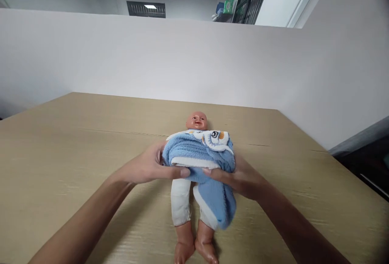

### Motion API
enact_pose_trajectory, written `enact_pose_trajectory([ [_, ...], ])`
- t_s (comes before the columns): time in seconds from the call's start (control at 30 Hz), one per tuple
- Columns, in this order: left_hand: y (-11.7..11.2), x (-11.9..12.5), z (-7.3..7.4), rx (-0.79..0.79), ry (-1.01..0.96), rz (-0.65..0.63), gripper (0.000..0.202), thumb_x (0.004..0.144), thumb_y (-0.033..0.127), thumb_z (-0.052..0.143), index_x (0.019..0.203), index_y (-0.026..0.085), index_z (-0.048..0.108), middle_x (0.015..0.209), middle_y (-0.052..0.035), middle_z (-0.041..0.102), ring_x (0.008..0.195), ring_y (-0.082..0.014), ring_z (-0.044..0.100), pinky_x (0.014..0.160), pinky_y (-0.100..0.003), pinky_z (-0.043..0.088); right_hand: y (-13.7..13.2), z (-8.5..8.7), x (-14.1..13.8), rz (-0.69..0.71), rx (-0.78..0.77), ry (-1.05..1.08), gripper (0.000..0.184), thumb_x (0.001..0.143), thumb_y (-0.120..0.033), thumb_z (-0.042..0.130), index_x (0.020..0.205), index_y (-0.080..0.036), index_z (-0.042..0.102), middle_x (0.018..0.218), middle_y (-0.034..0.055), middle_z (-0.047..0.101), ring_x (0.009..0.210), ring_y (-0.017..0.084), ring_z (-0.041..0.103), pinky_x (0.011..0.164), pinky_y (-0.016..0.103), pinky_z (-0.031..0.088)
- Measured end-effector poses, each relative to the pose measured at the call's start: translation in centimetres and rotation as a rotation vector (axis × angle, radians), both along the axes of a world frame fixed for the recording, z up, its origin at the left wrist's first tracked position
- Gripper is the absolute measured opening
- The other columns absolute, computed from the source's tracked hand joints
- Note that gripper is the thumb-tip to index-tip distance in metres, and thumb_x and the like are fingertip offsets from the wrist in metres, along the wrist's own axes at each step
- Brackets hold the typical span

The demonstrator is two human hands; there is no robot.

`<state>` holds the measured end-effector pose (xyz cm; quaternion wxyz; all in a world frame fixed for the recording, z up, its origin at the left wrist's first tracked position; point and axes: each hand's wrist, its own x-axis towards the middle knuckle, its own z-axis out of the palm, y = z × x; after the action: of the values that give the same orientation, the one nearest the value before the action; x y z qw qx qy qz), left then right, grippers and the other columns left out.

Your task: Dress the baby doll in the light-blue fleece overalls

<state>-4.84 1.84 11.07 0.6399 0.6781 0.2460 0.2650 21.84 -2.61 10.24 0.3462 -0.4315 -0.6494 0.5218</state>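
Observation:
A baby doll (197, 120) lies on its back on the table, head away from me and feet toward me. White cloth covers its legs down to the shins, and its lower legs and feet are bare. Over its trunk I hold a fluffy blue garment (194, 150) with white trim and a white animal-face patch. My left hand (154, 166) grips the garment's left side, thumb in front along the white edge. On the right side my right hand (235, 177) grips it the same way. One blue part hangs over the doll's leg. The doll's arms are hidden.
The wooden table (75, 154) spreads around the doll. A low white partition (167, 57) stands behind its far edge, with a white wall at the right. At the lower right is a dark object (367, 154) beside the table.

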Motion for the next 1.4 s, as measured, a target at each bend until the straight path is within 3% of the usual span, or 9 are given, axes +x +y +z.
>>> enact_pose_trajectory([
  [0.1,-3.9,0.6,-1.1,-0.068,-0.007,0.210,0.047,0.086,0.047,0.085,0.118,0.014,0.074,0.109,-0.0113,0.079,0.105,-0.0275,0.074,0.093,-0.035,0.062,-3.0,0.0,-1.2,-0.176,-0.006,-0.069,0.057,0.093,-0.055,0.076,0.138,-0.019,0.071,0.137,0.0100,0.076,0.127,0.034,0.069,0.116,0.048,0.052],
  [0.23,-8.2,1.4,-4.2,-0.019,0.109,0.441,0.045,0.091,0.054,0.076,0.113,0.015,0.074,0.110,-0.0105,0.080,0.104,-0.0296,0.074,0.090,-0.036,0.062,-6.2,-0.7,-2.0,-0.168,0.004,-0.093,0.043,0.095,-0.049,0.073,0.127,-0.020,0.077,0.131,0.0079,0.078,0.123,0.032,0.071,0.120,0.043,0.048],
  [0.33,-10.6,1.7,-6.3,-0.030,0.165,0.521,0.052,0.093,0.056,0.072,0.128,0.019,0.070,0.124,-0.0107,0.078,0.114,-0.0324,0.073,0.098,-0.041,0.060,-7.8,-1.9,-2.3,-0.176,-0.049,-0.142,0.034,0.094,-0.046,0.073,0.114,-0.020,0.078,0.117,0.0077,0.082,0.114,0.032,0.074,0.107,0.041,0.056],
  [0.43,-12.2,1.7,-8.1,0.056,0.291,0.576,0.044,0.096,0.052,0.067,0.126,0.021,0.071,0.133,-0.0107,0.075,0.124,-0.0349,0.068,0.107,-0.045,0.054,-8.7,-3.7,-2.6,-0.263,-0.014,-0.257,0.025,0.089,-0.039,0.072,0.104,-0.019,0.076,0.105,0.0093,0.082,0.110,0.034,0.075,0.096,0.042,0.059],
  [0.67,-12.9,1.9,-11.7,0.084,0.369,0.588,0.026,0.096,0.037,0.059,0.117,0.022,0.063,0.114,-0.0059,0.075,0.110,-0.0294,0.069,0.098,-0.040,0.051,-8.5,-7.6,-3.3,-0.334,0.008,-0.528,0.007,0.079,-0.026,0.069,0.082,-0.020,0.070,0.085,0.0055,0.079,0.079,0.025,0.073,0.072,0.032,0.051],
  [0.9,-9.6,2.6,-11.0,0.126,0.372,0.572,0.022,0.093,0.033,0.060,0.111,0.020,0.063,0.109,-0.0052,0.074,0.103,-0.0269,0.068,0.092,-0.036,0.048,-5.7,-9.0,-2.9,-0.383,0.086,-0.538,0.014,0.082,-0.032,0.068,0.081,-0.018,0.068,0.081,0.0067,0.077,0.078,0.025,0.072,0.070,0.032,0.047],
  [1.03,-8.6,2.5,-10.0,0.193,0.437,0.593,0.017,0.092,0.032,0.061,0.105,0.020,0.063,0.104,-0.0038,0.073,0.101,-0.0268,0.066,0.090,-0.036,0.045,-4.8,-7.7,-2.7,-0.396,0.102,-0.575,0.019,0.081,-0.034,0.069,0.071,-0.020,0.062,0.073,0.0056,0.073,0.070,0.023,0.068,0.065,0.031,0.043],
  [1.23,-12.0,0.8,-8.8,0.066,0.350,0.513,0.023,0.093,0.036,0.062,0.112,0.023,0.063,0.106,-0.0012,0.074,0.102,-0.0263,0.066,0.089,-0.033,0.047,-8.0,-4.0,-3.6,-0.230,0.057,-0.565,0.019,0.079,-0.033,0.072,0.068,-0.023,0.060,0.073,0.0039,0.074,0.068,0.020,0.064,0.062,0.030,0.041],
  [1.4,-14.1,-0.1,-9.1,-0.018,0.448,0.448,0.022,0.089,0.036,0.061,0.107,0.022,0.060,0.106,-0.0033,0.074,0.100,-0.0283,0.067,0.084,-0.033,0.046,-9.7,-4.1,-3.9,-0.136,0.071,-0.627,0.010,0.080,-0.029,0.069,0.075,-0.022,0.064,0.082,0.0034,0.075,0.075,0.022,0.066,0.071,0.033,0.043],
])
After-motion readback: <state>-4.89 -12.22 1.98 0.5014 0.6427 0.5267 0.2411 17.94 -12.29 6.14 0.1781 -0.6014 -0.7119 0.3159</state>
